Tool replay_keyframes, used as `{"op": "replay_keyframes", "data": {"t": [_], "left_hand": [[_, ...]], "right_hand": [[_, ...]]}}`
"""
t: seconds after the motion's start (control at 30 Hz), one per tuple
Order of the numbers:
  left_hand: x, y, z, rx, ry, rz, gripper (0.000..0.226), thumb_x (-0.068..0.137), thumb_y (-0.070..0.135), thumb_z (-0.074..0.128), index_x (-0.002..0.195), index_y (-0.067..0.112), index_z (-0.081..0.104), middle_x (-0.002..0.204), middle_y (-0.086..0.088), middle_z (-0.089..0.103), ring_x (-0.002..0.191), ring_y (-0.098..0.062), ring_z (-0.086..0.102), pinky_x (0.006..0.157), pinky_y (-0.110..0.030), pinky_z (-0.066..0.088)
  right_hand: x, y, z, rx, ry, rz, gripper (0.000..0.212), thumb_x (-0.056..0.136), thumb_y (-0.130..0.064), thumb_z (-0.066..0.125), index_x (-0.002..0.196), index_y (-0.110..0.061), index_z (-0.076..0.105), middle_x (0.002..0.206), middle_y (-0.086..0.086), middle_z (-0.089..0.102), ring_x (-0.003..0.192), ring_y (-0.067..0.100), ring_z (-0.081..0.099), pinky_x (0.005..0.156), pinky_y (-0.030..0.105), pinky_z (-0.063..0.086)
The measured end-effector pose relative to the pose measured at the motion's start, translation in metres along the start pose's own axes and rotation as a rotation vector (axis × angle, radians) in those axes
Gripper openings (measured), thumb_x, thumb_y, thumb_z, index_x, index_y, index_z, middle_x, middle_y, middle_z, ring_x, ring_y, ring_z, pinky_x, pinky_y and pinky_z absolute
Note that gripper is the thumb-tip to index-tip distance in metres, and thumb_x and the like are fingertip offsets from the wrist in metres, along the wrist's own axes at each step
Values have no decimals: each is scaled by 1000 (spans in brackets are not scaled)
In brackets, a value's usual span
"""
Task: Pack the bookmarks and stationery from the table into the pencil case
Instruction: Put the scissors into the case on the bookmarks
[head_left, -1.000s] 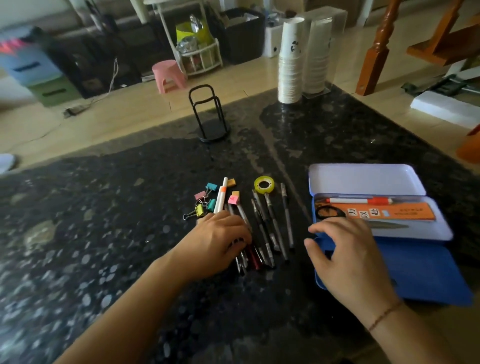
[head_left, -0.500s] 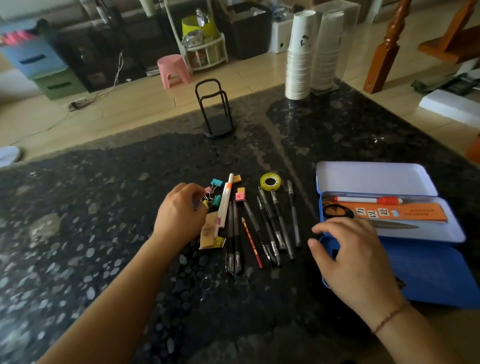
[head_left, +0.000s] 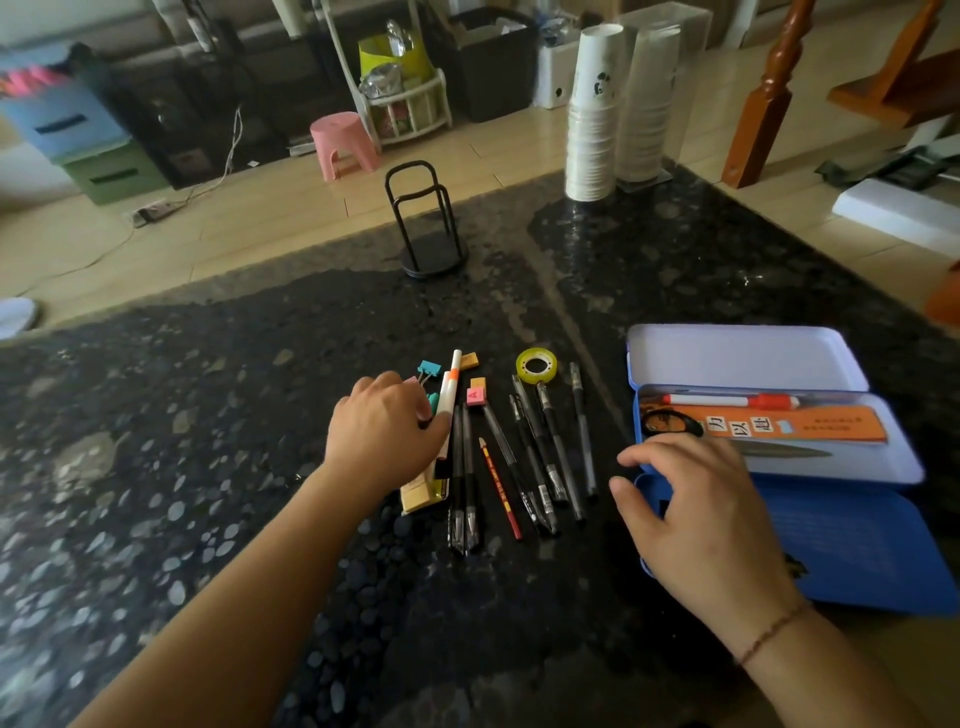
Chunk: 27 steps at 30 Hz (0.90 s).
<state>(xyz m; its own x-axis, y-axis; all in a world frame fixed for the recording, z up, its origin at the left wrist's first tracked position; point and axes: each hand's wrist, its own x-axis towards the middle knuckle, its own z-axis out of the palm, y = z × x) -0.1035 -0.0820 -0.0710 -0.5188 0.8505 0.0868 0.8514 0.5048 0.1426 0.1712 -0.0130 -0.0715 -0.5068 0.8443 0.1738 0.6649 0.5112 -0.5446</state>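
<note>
Left hand (head_left: 387, 434) down on the cluster of binder clips (head_left: 429, 368) and the white marker (head_left: 448, 400), fingers curled over them; grip hidden under the knuckles, so cannot tell whether anything is pinched yet. Best to gather the small clips into the palm first, not the marker, lest they scatter. Just beside: tan bookmarks (head_left: 418, 493) partly under the wrist, then pens (head_left: 545, 457), a red pencil (head_left: 500, 488), a tape roll (head_left: 536, 366), loose on the worktop (head_left: 208, 467). Right hand (head_left: 696, 514), fingers loosely spread, resting on the open pencil case (head_left: 857, 551) at its near-left corner. Worth steadying the case there, then dropping clips into the tray beside the scissors (head_left: 670, 421).
</note>
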Motion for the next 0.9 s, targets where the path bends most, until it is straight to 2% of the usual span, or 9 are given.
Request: {"op": "replay_keyframes", "data": {"t": [0.1, 0.23, 0.33, 0.43, 0.53, 0.6, 0.7, 0.8, 0.9], "left_hand": [[6, 11, 0, 142, -43, -67, 38, 81, 59, 50, 73, 25, 62, 73, 9, 55, 78, -13, 52, 69, -32, 38], [14, 19, -4, 184, -144, -127, 35, 78, 55, 56, 65, 23, 53, 64, 6, 56, 65, -12, 53, 68, -35, 49], [21, 25, -10, 248, -286, -173, 40, 75, 61, 61, 69, 23, 48, 71, 5, 56, 68, -13, 54, 73, -36, 51], [26, 29, -12, 208, -406, -214, 33, 86, 53, 55, 77, 21, 50, 76, 2, 60, 70, -14, 59, 72, -35, 54], [27, 31, -17, 169, -450, -220, 22, 94, 37, 47, 90, 17, 56, 79, 1, 57, 71, -13, 58, 61, -29, 47], [24, 35, -26, 160, -418, -212, 23, 95, 33, 44, 100, 17, 58, 86, 0, 56, 82, -18, 58, 70, -34, 48], [16, 57, -45, 168, -168, -95, 23, 97, 35, 38, 98, 20, 55, 91, -2, 55, 91, -27, 56, 81, -45, 50], [3, 105, -54, 57, 78, 238, 9, 96, 28, 42, 90, 23, 47, 69, 6, 49, 63, -22, 56, 62, -39, 52], [-12, 162, -40, -34, 17, 513, 7, 93, 24, 46, 100, 24, 45, 76, 7, 51, 58, -16, 52, 47, -31, 45]], "right_hand": [[0, 1, 0, 8, 15, 3, 26, 81, -33, 69, 104, -20, 68, 106, -4, 65, 110, 16, 50, 80, 24, 41], [0, 3, -2, 17, 34, -1, 26, 82, -33, 68, 105, -22, 68, 106, -5, 64, 109, 15, 50, 78, 22, 41], [0, 4, -3, 30, 32, 1, 27, 83, -36, 65, 106, -23, 67, 107, -7, 63, 110, 12, 49, 78, 21, 43], [-1, 7, -5, 39, 39, 0, 26, 83, -38, 63, 106, -25, 67, 107, -9, 62, 109, 10, 48, 77, 17, 37], [-1, 13, -10, 47, 59, 6, 26, 83, -38, 64, 105, -25, 66, 106, -9, 62, 108, 10, 48, 79, 17, 38], [-1, 18, -14, 58, 79, 12, 25, 83, -37, 65, 104, -24, 67, 105, -9, 63, 106, 9, 48, 76, 13, 37], [1, 25, -21, 108, 125, 35, 26, 83, -38, 64, 104, -24, 67, 103, -8, 64, 103, 7, 49, 72, 6, 33], [5, 32, -33, 311, 187, 72, 31, 82, -50, 56, 104, -29, 62, 96, -15, 63, 91, -2, 54, 65, 6, 40], [10, 40, -46, 620, 220, 171, 35, 81, -55, 55, 109, -33, 59, 88, -19, 66, 85, -7, 61, 67, 7, 46]]}}
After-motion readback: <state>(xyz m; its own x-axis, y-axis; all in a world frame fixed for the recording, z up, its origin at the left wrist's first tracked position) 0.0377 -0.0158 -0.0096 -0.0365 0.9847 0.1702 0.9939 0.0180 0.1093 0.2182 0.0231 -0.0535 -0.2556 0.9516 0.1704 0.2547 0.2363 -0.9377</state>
